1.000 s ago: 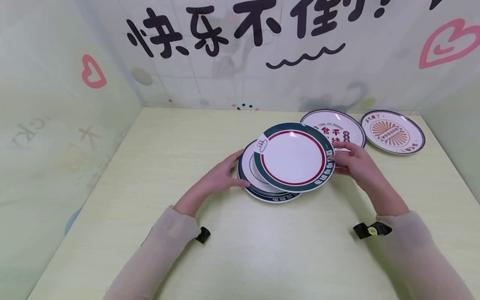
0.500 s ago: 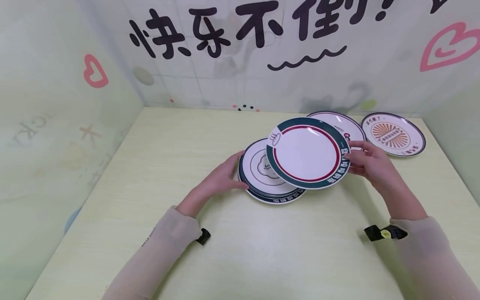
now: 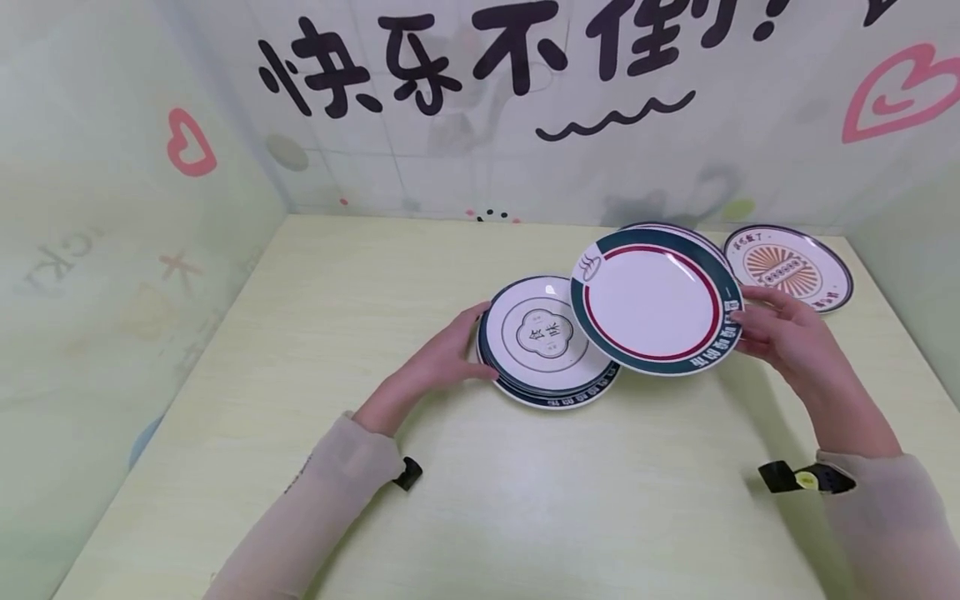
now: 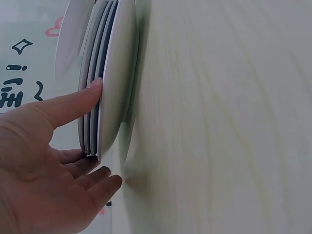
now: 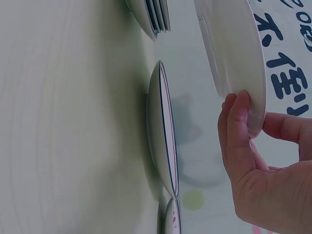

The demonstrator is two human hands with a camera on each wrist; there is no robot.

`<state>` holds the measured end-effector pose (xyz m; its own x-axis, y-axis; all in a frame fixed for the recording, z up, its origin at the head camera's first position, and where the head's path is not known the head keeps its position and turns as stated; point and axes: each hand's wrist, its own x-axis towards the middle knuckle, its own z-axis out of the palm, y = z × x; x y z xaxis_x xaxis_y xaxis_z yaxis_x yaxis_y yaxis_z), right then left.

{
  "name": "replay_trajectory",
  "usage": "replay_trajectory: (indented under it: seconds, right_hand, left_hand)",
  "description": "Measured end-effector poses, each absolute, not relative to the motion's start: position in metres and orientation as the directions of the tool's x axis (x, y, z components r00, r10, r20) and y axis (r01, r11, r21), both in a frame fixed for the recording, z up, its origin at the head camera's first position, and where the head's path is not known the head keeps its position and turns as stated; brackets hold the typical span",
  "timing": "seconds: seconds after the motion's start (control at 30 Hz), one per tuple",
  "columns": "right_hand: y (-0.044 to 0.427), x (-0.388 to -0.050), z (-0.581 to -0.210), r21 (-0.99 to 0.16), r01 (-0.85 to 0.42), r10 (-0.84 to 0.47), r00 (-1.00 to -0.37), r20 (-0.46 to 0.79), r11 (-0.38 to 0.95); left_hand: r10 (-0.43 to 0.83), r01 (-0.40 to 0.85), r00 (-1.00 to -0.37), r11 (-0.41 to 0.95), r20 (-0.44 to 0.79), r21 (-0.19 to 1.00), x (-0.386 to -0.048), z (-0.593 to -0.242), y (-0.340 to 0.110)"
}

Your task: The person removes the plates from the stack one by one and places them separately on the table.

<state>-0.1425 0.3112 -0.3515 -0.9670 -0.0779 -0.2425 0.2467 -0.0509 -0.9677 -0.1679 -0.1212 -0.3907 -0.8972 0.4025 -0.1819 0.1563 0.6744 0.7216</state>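
My right hand (image 3: 791, 337) pinches the edge of a white plate with a green rim and a red ring (image 3: 652, 304), thumb on top and fingers beneath. The plate is held in the air, slightly tilted. To its left is a stack of several plates (image 3: 543, 333); the top one is white with a dark flower-shaped emblem. My left hand (image 3: 446, 354) curves round the stack's left edge. In the left wrist view its thumb (image 4: 78, 105) lies against the rims, with fingertips at the lower edge.
Behind the held plate lies a navy-rimmed plate (image 5: 156, 126), mostly covered in the head view. A plate with an orange sunburst (image 3: 783, 271) lies at the back right of the pale wooden table (image 3: 480, 508). Printed walls enclose the table's back and sides.
My right hand has carried the green-rimmed plate rightward, off the stack, uncovering the emblem on the plate below and covering more of the one behind. My left hand has stayed at the stack.
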Motion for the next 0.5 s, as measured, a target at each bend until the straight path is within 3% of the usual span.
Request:
replay_trajectory:
  seconds: [0.5]
  right_hand:
    - [0.347,-0.128,-0.355,-0.960,0.266,-0.004,-0.964,-0.266,-0.083]
  left_hand:
    - [0.397,0.155,-0.900,0.681,-0.182,0.716,-0.167,-0.389,-0.122]
